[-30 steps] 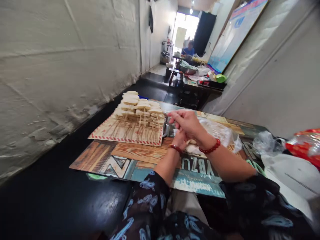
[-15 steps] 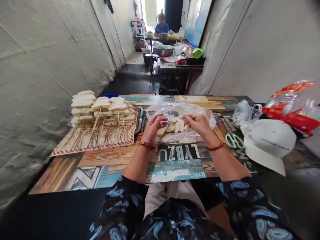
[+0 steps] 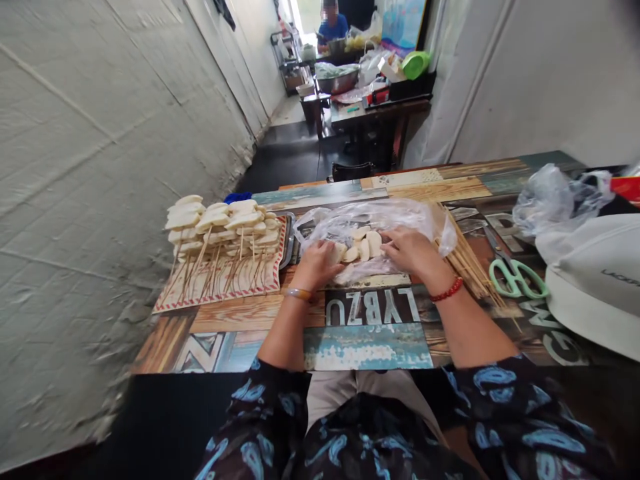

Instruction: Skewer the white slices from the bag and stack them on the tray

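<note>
Several pale oval slices (image 3: 365, 249) lie on a clear plastic bag (image 3: 370, 212) in the middle of the table. My left hand (image 3: 317, 265) rests at the left end of the slices, fingers apart, touching the leftmost one. At the right end, my right hand (image 3: 411, 251) has its fingers spread beside the slices, fingertips at the nearest one. Bare wooden sticks (image 3: 467, 260) lie partly beside the bag, to the right of my right hand. On the left, skewered pale slices (image 3: 225, 227) are piled on a red-and-white edged paper (image 3: 200, 293).
Green-handled scissors (image 3: 517, 277), a white cap (image 3: 595, 280) and a crumpled plastic bag (image 3: 543, 200) are on the right. A metal tray (image 3: 289, 241) edges the skewer pile. Beyond the table (image 3: 367, 347) stand a chair (image 3: 353, 171) and another table with a bowl (image 3: 339, 80); a person in blue (image 3: 333, 28) sits farther back.
Both hands have come down from above the bag onto the slices at its two ends. The view has tilted down and shifted, so the cap and scissors appear larger.
</note>
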`<state>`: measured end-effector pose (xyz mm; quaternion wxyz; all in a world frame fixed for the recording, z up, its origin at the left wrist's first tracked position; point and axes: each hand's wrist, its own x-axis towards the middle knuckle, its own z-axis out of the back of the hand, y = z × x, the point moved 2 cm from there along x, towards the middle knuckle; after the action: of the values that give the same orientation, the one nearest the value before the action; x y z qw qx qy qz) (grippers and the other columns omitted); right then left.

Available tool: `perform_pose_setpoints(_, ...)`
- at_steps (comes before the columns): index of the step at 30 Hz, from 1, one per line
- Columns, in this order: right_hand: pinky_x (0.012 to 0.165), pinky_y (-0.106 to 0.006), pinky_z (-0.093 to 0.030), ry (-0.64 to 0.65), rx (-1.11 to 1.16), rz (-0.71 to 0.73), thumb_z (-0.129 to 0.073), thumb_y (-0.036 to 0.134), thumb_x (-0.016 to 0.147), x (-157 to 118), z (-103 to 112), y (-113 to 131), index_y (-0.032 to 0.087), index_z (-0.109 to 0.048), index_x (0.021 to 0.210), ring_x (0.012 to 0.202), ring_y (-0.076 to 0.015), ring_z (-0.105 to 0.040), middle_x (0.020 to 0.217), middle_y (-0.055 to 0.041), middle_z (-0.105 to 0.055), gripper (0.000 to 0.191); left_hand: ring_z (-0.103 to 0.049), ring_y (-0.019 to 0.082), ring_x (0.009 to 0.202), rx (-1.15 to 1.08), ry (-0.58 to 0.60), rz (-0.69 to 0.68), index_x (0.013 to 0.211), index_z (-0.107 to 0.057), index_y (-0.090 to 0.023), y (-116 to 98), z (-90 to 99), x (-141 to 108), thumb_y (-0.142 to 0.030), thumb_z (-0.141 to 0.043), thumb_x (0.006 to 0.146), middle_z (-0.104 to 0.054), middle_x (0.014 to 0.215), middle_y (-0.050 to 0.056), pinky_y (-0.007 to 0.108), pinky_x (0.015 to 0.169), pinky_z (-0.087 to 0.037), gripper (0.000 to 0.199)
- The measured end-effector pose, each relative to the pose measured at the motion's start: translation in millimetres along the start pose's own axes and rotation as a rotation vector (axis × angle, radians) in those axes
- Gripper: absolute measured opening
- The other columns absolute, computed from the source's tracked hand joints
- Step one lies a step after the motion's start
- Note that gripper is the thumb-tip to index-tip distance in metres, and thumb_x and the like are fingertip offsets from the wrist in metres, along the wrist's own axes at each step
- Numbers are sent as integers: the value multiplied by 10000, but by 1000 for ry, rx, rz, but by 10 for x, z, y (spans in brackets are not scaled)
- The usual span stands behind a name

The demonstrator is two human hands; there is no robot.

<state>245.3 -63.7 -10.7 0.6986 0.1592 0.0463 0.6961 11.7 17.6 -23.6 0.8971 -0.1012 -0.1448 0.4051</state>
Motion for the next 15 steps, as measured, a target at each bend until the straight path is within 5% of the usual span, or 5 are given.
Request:
perform_pose_setpoints(6, 879, -329, -499, 89, 210, 102, -655, 255, 860, -35, -38, -121, 150, -711, 1188, 1004, -246, -670, 1137, -127, -729, 348, -648, 230, 849, -268, -100, 148, 1021, -732, -139, 92, 36, 31, -181, -593, 743, -724, 918, 97, 334, 808, -498, 314)
perform_pose_setpoints(11, 834, -301, -515, 31, 343, 14, -595, 122, 825, -5, -43, -246, 183, -798, 963, 914, -220, -710, 978, -70, -785, 253, -666, 193, 784, -1049, -156, 304, 1016, -721, -103, 69, 86, 24, -349, -679, 751, -739, 896, 77, 290, 725, -508, 364)
perform_pose_setpoints(15, 777, -320, -535, -100, 551, -114, -633, 241, 842, 15, -15, -225, 185, -785, 1051, 865, -230, -718, 965, -64, -791, 264, -677, 171, 715, -1415, -120, 382, 1014, -705, -129, -11, 109, 13, -389, -799, 669, -741, 896, 71, 287, 689, -531, 443)
